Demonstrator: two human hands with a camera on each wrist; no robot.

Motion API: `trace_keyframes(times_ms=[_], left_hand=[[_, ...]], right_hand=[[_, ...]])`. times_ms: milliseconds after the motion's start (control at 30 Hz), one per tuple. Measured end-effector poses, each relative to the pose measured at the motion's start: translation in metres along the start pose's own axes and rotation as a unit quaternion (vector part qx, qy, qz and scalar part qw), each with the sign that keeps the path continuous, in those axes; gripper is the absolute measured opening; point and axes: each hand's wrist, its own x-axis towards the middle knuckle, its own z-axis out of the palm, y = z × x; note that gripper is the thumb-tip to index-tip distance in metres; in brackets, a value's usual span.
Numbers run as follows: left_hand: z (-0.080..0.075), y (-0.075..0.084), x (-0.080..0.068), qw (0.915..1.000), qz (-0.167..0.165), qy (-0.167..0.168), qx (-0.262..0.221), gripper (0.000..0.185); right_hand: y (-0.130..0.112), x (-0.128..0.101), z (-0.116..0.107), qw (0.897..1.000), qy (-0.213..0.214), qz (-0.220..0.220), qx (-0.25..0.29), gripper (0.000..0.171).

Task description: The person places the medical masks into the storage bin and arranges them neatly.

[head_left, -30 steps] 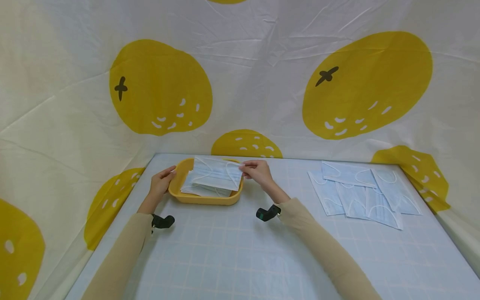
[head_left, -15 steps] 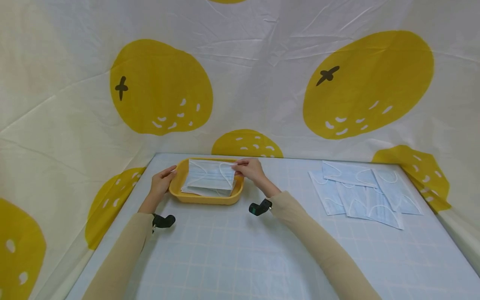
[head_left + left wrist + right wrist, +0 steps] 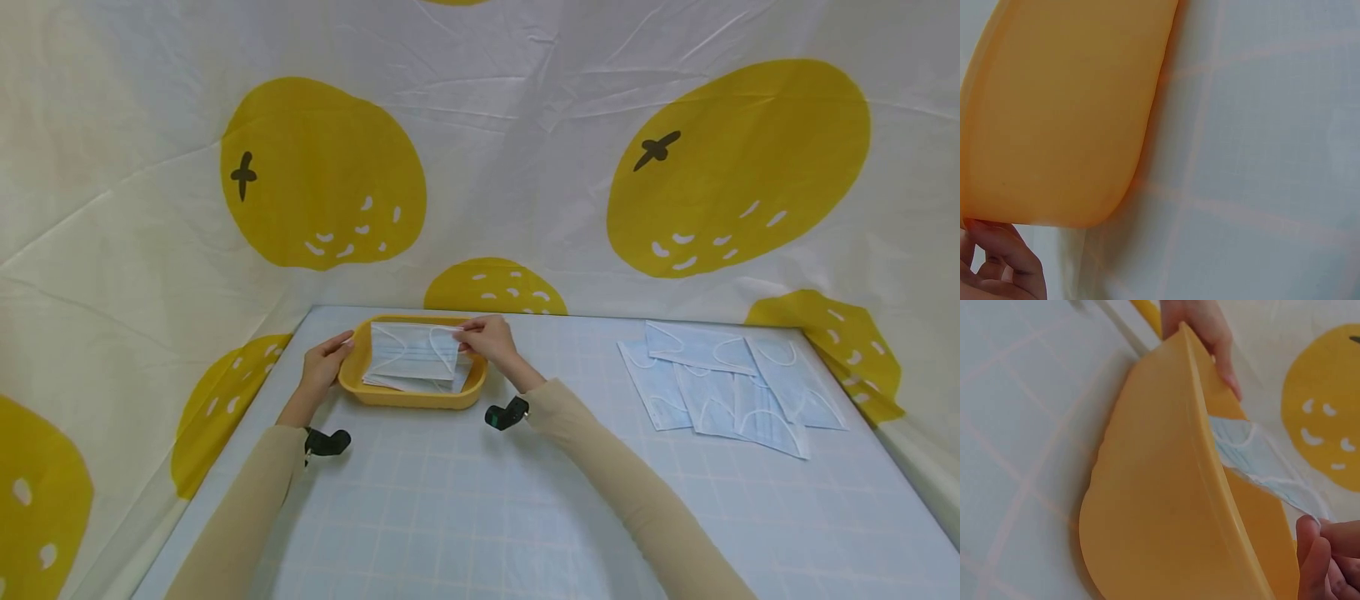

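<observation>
A yellow plastic basin point(image 3: 408, 400) with rounded corners stands at the back left of the table. My left hand point(image 3: 321, 367) grips its left end; in the left wrist view the curled fingers point(image 3: 1013, 253) meet the basin's edge. Over the basin, my right hand point(image 3: 491, 340) pinches the right end of a pale blue face mask point(image 3: 412, 354) between thumb and fingertips. In the right wrist view this mask slopes down inside the basin wall point(image 3: 1160, 456). More masks point(image 3: 405, 383) lie under it in the basin, mostly covered.
Several overlapping face masks point(image 3: 720, 383) lie on the right of the table, covered with a pale blue checked cloth point(image 3: 420, 500). A white curtain point(image 3: 517, 167) with yellow fruit prints rises behind the table's back edge.
My right hand has moved left with the pinched mask, which has come lower and flatter over the others in the basin. My left hand has stayed on the basin's end.
</observation>
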Motion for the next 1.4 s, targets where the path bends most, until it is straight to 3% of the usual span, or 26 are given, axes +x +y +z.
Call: trace_keyframes(times_ms=[367, 1067, 1400], left_hand=[[-0.002, 0.0, 0.0, 1.0, 0.001, -0.006, -0.003, 0.047], [-0.001, 0.0, 0.0, 0.9999, -0.008, -0.007, 0.002, 0.048], [-0.002, -0.001, 0.0, 1.0, 0.002, -0.009, 0.002, 0.048]], right_hand=[[-0.001, 0.0, 0.007, 0.993, 0.003, -0.032, -0.11, 0.021], [0.0, 0.005, 0.017, 0.979, 0.032, -0.044, -0.198, 0.013], [0.0, 0.005, 0.02, 0.973, 0.027, -0.048, -0.225, 0.018]])
